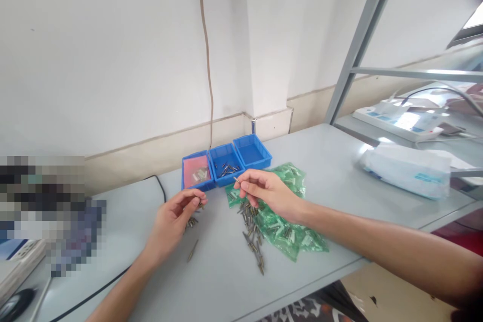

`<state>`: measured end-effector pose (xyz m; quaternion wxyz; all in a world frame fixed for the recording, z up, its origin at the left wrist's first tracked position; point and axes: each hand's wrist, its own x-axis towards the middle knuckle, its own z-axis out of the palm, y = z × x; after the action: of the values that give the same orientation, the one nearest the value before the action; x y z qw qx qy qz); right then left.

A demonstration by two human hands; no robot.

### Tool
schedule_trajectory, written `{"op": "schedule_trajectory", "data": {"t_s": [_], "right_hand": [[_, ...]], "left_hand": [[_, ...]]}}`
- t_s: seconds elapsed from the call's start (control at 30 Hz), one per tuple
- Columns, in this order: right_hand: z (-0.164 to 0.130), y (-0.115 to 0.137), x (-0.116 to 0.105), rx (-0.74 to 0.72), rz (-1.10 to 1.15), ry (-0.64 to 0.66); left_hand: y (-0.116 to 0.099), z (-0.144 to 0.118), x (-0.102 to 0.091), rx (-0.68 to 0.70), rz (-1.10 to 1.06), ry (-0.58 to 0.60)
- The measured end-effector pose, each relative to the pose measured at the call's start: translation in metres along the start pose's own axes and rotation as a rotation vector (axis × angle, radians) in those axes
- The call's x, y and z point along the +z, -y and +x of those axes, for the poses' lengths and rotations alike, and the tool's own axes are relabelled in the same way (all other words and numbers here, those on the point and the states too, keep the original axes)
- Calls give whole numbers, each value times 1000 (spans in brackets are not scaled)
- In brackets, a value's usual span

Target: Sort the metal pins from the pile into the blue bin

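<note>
My left hand (169,221) is closed in a pinch over the table, with a small metal pin (201,206) partly showing at the fingertips. My right hand (269,192) pinches another slim metal pin (236,179) between thumb and forefinger, just in front of the blue bins. Below the right hand lies a loose pile of metal pins (249,226), beside and partly against a green plastic bag (287,239) of parts. A smaller cluster of pins (191,222) sits under my left fingers, and a single pin (192,250) lies nearer to me.
Three blue bins stand by the wall: the left bin (183,173) holds pink material and small parts, the middle bin (222,151) several pins; the right bin (268,161) is beside them. A white plastic package (409,168) and grey shelf frame (358,45) are right. A black cable (101,289) crosses left.
</note>
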<state>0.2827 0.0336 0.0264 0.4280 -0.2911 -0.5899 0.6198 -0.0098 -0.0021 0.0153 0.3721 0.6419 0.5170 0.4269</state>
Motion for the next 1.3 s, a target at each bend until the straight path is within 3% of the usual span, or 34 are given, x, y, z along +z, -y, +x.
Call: {"op": "schedule_trajectory", "data": {"t_s": [0.67, 0.97, 1.3], "right_hand": [[0, 4, -2, -24, 6, 4], [-7, 6, -1, -225, -300, -253], [-11, 4, 0, -466, -697, -128]], "left_hand": [[-8, -1, 3, -113, -177, -87], [-14, 0, 4, -141, -179, -40], [-15, 2, 12, -162, -109, -19]]}}
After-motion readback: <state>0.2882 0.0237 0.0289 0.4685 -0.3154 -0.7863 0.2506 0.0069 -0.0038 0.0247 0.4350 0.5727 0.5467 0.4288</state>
